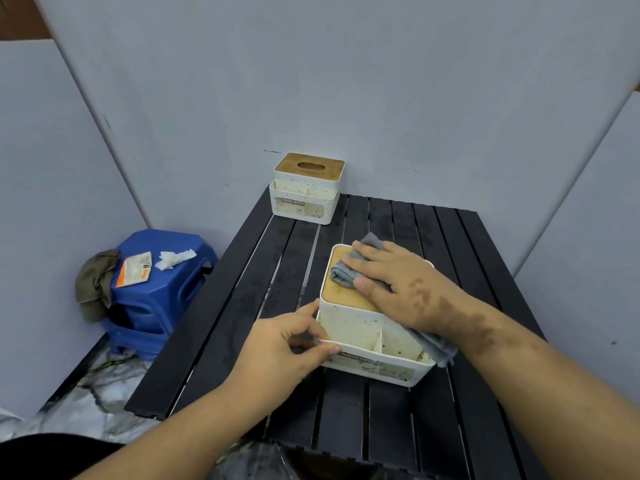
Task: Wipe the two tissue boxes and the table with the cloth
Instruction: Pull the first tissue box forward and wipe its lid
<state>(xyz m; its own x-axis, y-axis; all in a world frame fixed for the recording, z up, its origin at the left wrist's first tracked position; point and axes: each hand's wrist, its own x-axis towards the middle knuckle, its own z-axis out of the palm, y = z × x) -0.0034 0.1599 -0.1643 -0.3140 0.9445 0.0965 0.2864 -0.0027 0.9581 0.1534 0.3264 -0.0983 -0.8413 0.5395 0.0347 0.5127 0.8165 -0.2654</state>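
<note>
Cloth (349, 270) on box (367, 327), slatted table (398, 427).

The near tissue box (367, 336) looked like matt white plastic, speckled and stained, under a smooth pale wooden lid (341, 289). The cloth (349, 271) was soft grey fabric. The table (391, 420) was matt black slats. At nine o'clock, the stool (156, 296) was glossy blue plastic.

A white speckled plastic tissue box with a wooden lid (353, 327) stands mid-table, a crumpled grey cloth (349, 271) draped over its lid. An identical second tissue box (306, 190) stands upright at eleven o'clock on the black slatted table (381, 420).
</note>
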